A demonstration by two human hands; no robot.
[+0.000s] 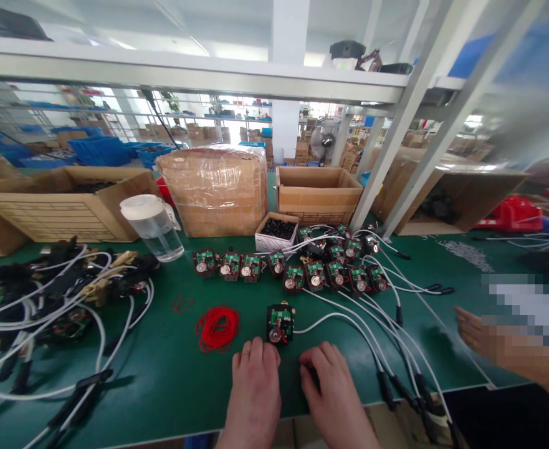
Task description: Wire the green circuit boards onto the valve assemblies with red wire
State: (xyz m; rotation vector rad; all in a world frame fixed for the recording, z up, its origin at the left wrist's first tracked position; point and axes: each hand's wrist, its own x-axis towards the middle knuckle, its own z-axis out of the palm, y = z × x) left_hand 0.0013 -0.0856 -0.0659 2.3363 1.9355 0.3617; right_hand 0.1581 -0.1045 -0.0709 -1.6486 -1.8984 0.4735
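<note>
Left hand: the left hand (254,381) lies palm down on the green bench mat (171,374), fingers together and curled slightly, holding nothing that shows; its fingertips stop just short of the module.
Right hand: the right hand (331,385) rests beside it, knuckles up, fingers bent over a thin red strand on the mat; whether it pinches the strand cannot be told.
Circuit module: a black block topped with a green board, the circuit module (280,323) stands just beyond both hands, slightly nearer the left fingertips, set between the two thumbs' lines.
Lead: its white cable (344,319) runs out to the right and curves back toward the bench edge, ending in a black plug; that is the module's long axis, crossing ahead of the right hand.
Red bands: a heap of red rubber bands (217,328) lies just left of the module, nearer the left hand.
Farther back: a row of finished modules (293,269) lines the mat, behind it a small box of black parts (276,232).
Right edge: another person's hand (474,330) reaches in, well apart.
</note>
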